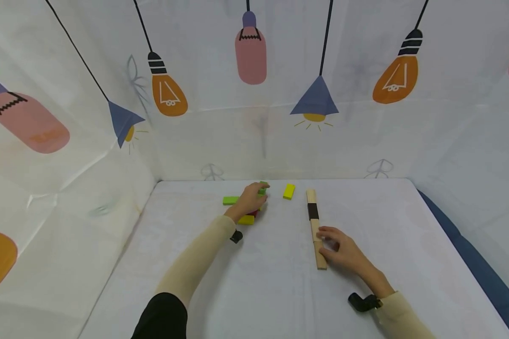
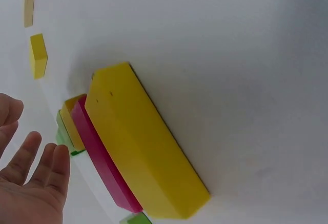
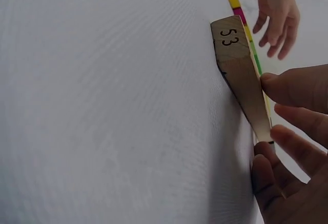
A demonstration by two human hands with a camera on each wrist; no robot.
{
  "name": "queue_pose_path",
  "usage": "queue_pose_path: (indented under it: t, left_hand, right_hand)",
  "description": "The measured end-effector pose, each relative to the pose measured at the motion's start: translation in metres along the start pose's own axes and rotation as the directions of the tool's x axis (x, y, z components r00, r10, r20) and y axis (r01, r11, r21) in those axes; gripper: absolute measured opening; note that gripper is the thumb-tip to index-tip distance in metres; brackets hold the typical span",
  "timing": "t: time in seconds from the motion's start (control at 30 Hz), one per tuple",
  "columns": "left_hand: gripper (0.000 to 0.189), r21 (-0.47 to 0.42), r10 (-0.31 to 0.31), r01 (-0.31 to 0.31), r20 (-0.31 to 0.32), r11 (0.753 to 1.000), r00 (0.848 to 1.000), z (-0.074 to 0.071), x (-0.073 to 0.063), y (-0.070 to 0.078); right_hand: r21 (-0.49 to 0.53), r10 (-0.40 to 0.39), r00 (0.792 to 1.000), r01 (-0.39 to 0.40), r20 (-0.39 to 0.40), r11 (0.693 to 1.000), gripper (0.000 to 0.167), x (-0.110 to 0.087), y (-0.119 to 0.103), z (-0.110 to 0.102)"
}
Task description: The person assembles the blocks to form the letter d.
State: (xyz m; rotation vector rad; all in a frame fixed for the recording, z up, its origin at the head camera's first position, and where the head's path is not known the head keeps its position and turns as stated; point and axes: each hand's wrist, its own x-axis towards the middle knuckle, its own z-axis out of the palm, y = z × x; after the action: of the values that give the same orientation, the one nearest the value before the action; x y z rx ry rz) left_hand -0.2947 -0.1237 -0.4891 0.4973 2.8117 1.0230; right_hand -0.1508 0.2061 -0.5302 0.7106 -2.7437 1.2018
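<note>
Block row [image 1: 314, 226], just left of the right hand [image 1: 345, 254], whose loosely spread fingertips touch its side: straightening, it seems! Coloured blocks [image 2: 143, 142] beneath the left hand [image 1: 249, 200], fingers spread, holding nothing. Lone yellow block [image 1: 289, 191] between both hands. Next calls for light, even pressure, I'd judge.

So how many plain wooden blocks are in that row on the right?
3: the far block, beyond the black block; the middle block, just this side of the black one; the near block, by the right hand. None seems hidden.
</note>
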Motion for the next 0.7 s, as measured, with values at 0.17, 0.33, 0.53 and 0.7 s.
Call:
queue_pose_path:
  t: [0.17, 0.33, 0.53, 0.7]
  left_hand:
    - [0.042, -0.008, 0.026, -0.026, 0.022, 1.000, 0.999, 0.010, 0.006, 0.003]
    - [0.042, 0.003, 0.058, -0.058, 0.029, 0.998, 0.998, 0.021, 0.014, 0.010]
    - [0.041, 0.002, 0.053, -0.054, 0.057, 0.999, 0.997, 0.032, 0.025, 0.016]
    - [0.040, 0.058, 0.042, -0.045, 0.045, 0.997, 0.998, 0.041, 0.033, 0.024]
  right_hand:
    - [-0.002, -0.014, 1.000, 0.014, 0.010, 1.000, 0.036, -0.001, 0.000, 0.001]
    - [-0.012, -0.045, 0.999, 0.045, 0.001, 0.999, 0.037, 0.000, 0.002, 0.002]
    - [-0.024, -0.066, 0.998, 0.066, -0.003, 0.998, 0.036, 0.001, -0.001, 0.001]
    - [-0.023, -0.076, 0.997, 0.076, -0.005, 0.997, 0.035, 0.001, -0.004, 0.001]
